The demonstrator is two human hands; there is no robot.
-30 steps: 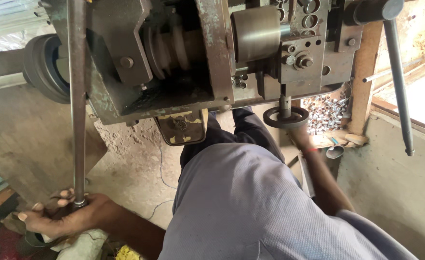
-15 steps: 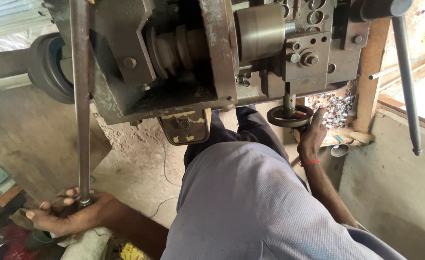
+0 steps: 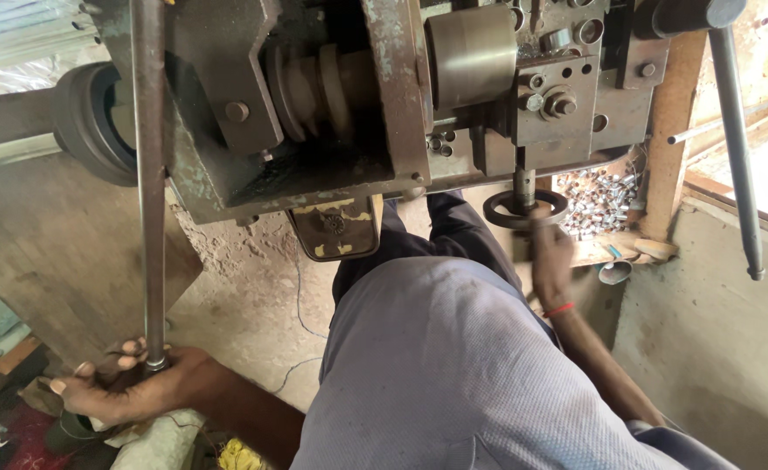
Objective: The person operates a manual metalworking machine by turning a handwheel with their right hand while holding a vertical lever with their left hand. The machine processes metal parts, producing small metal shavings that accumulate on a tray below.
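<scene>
My left hand (image 3: 131, 387) is low at the left, its fingers loosely around the bottom end of a long steel lever (image 3: 150, 218) that runs up past the machine. My right hand (image 3: 549, 252), blurred by motion and with a red band at the wrist, reaches up to a small black handwheel (image 3: 523, 209) under the rusty metal machine (image 3: 349, 96). Its fingers are on the wheel's near rim. My knee in grey cloth (image 3: 453, 374) fills the middle of the view.
A second steel lever (image 3: 736, 148) hangs at the right. Several small shiny metal pieces (image 3: 597, 200) lie heaped on a wooden ledge behind the handwheel. A dark pulley (image 3: 88, 122) sits at the machine's left. There is a dusty floor (image 3: 244, 322) below and a concrete wall (image 3: 714, 348) at the right.
My right hand has risen from below the handwheel onto its rim and keeps moving there. My left hand has stayed at the lever's lower end.
</scene>
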